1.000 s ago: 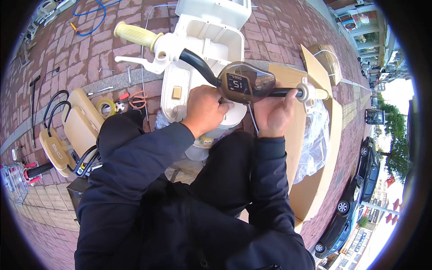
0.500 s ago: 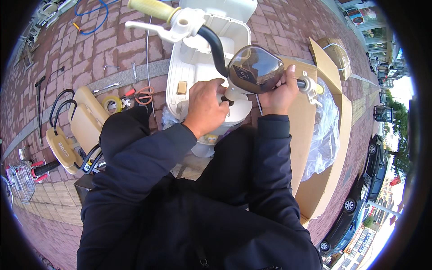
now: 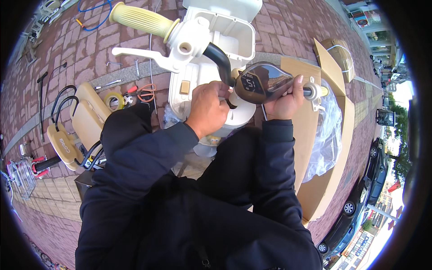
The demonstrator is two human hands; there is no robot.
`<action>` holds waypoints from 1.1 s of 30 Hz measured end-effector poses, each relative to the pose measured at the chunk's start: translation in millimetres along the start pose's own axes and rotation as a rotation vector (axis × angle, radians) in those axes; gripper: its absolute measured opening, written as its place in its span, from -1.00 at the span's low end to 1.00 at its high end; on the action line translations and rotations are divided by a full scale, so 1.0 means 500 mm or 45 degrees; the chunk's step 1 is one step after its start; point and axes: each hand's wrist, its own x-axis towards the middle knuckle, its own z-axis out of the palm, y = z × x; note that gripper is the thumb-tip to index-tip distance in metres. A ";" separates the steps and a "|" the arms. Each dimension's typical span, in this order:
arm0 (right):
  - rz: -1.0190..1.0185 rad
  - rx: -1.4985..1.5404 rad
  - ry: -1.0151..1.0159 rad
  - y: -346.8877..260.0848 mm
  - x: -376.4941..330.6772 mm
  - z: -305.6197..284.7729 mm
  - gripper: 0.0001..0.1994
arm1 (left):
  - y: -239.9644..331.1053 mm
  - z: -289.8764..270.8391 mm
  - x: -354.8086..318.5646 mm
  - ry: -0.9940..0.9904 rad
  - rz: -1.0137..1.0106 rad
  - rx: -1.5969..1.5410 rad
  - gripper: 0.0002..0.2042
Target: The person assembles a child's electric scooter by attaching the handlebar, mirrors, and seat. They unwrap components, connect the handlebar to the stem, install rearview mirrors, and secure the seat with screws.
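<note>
A scooter handlebar (image 3: 219,58) with a bent black tube crosses in front of me. Its left end carries a cream ribbed grip (image 3: 144,21) and a white brake lever (image 3: 141,57). At its middle sits a dark, glossy display (image 3: 261,83), tilted to the left. My right hand (image 3: 286,102) is closed around the handlebar at the display's right side, thumb on top. Curled at the white stem just under the display, my left hand (image 3: 208,110) pinches with thumb and fingers by a dark gap; what they hold is hidden. Beneath stands the white scooter body (image 3: 177,92).
An open cardboard box (image 3: 333,191) with clear plastic wrap (image 3: 326,144) stands on the right. To the left lie a tan seat (image 3: 90,112), yellow tape (image 3: 114,101), orange-handled scissors (image 3: 146,93) and a wrench (image 3: 109,83) on brick paving. Parked cars (image 3: 348,207) are at far right.
The handlebar has turned and tipped, its left grip and lever coming closer and larger. The display now leans over to the left. Both hands stay at their places on it.
</note>
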 end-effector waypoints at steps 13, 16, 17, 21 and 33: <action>0.145 0.059 -0.589 -0.002 0.009 -0.022 -0.53 | -0.037 0.021 -0.019 0.057 0.105 0.037 -0.75; 0.148 0.089 -0.617 -0.002 0.005 -0.019 -0.52 | -0.029 0.022 -0.021 0.091 0.076 0.059 -0.77; 0.141 0.065 -0.551 -0.003 -0.001 -0.015 -0.52 | -0.027 0.022 -0.020 0.103 0.058 0.027 -0.78; 0.044 -0.073 -0.141 -0.005 -0.030 0.003 -0.54 | -0.031 0.013 -0.011 0.097 0.207 0.128 -0.84; 0.169 -0.103 -0.195 0.010 0.015 -0.018 -0.56 | -0.020 0.009 -0.019 0.062 0.140 0.074 -0.83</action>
